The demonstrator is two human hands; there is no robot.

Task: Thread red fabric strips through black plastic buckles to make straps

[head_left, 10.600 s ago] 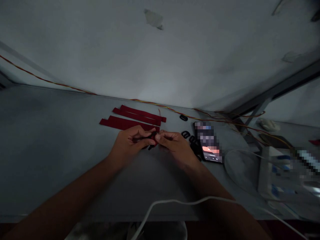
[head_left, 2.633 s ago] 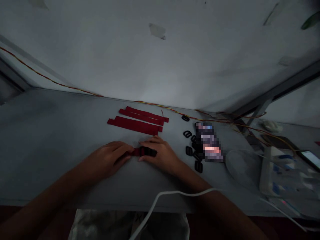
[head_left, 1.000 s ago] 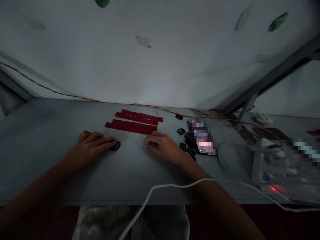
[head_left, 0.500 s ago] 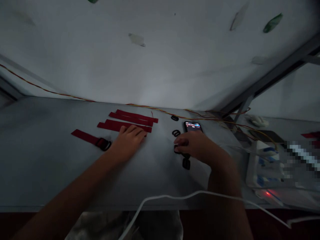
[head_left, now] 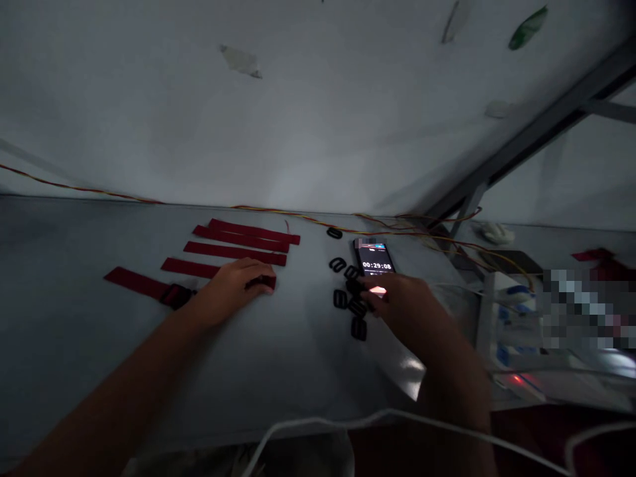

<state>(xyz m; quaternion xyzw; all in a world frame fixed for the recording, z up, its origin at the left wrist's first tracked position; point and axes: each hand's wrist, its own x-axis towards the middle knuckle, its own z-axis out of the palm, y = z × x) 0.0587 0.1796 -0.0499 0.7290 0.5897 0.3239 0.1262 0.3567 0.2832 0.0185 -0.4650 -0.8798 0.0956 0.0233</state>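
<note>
My left hand (head_left: 231,290) is closed around a red webbing strap (head_left: 189,267), whose near end pokes out by the thumb. Beyond it lie more flat red straps (head_left: 234,253), roughly parallel. Left of that wrist rests another red strap (head_left: 134,281) threaded through a black buckle (head_left: 175,296). My right hand (head_left: 405,298) pinches a black slide buckle (head_left: 354,286) at its fingertips, just above a loose group of black slide buckles (head_left: 340,299). Its fingers partly cover this group and the lower part of the phone.
A lit phone (head_left: 373,255) shows a running timer behind my right hand. A white cable (head_left: 318,421) crosses the front edge. Twisted wires (head_left: 298,214) run along the wall. A white power strip (head_left: 507,318) stands at the right.
My left hand has gripped one red strap and drawn it apart from the others. My right fingers have shifted, uncovering several buckles and the phone's timer. The view has shifted slightly.
</note>
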